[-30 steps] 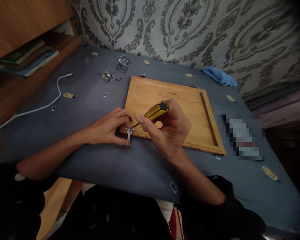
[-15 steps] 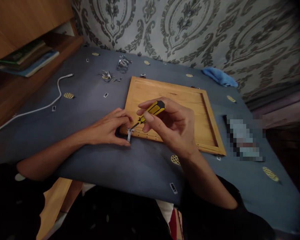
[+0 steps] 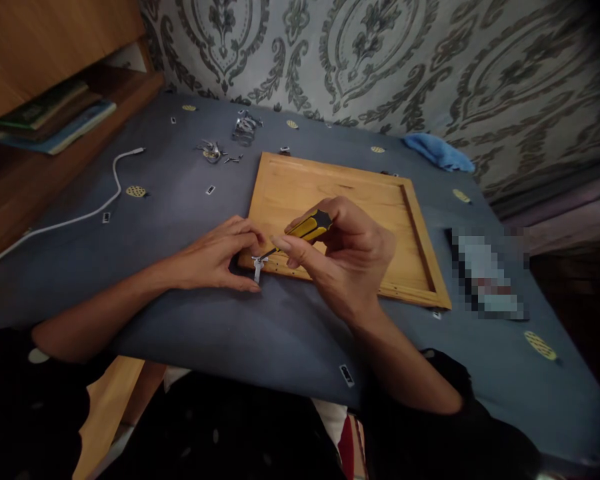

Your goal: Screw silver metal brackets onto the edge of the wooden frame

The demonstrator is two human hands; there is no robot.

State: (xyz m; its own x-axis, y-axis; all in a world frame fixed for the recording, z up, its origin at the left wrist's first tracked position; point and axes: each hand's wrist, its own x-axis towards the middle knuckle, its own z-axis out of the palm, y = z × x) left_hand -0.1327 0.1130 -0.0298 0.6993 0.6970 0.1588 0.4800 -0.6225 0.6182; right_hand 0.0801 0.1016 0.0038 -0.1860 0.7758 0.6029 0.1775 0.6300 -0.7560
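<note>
A yellow-and-black screwdriver (image 3: 307, 228) is held closed in the fingers of the right hand (image 3: 347, 257), gripped around its thick handle, with the thin shaft running down and left from the grip to a small metal bracket (image 3: 257, 265). The handle looks stiff and ribbed, likely sure in the fingers; the shaft is probably too slim to hold well. The bracket sits at the near left corner of a wooden panel (image 3: 380, 200) and is pinched at its edges by the fingertips of the left hand (image 3: 213, 257), which rests on the blue cloth (image 3: 190, 320). It appears light, rigid and easily shifted, so pressing it flat seems wise. Farther beyond the grip, loose metal hardware (image 3: 245, 127) lies scattered.
</note>
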